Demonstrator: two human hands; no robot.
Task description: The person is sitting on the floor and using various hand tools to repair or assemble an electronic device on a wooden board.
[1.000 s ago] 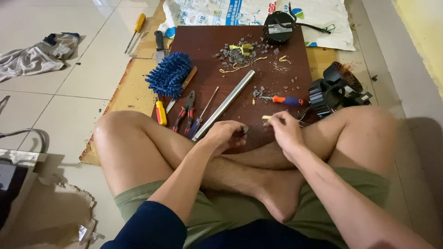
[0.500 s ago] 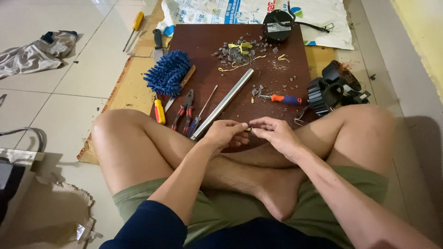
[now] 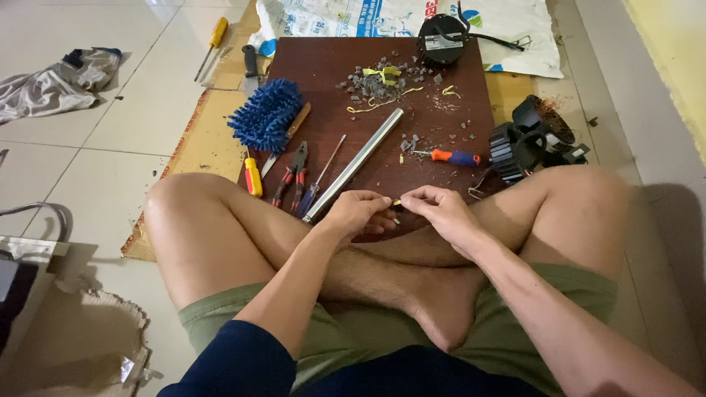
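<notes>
Fingers of both hands, left hand (image 3: 358, 213) and right hand (image 3: 440, 213), pinch a small yellowish piece (image 3: 397, 201) between them; I see its axis running three-to-nine o'clock.

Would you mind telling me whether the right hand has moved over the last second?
Yes. The right hand has shifted left along the brown board edge, meeting the left hand.

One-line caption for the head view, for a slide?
Seated cross-legged, left hand and right hand pinch a small yellowish piece above a dark brown wooden board strewn with tools.
</notes>
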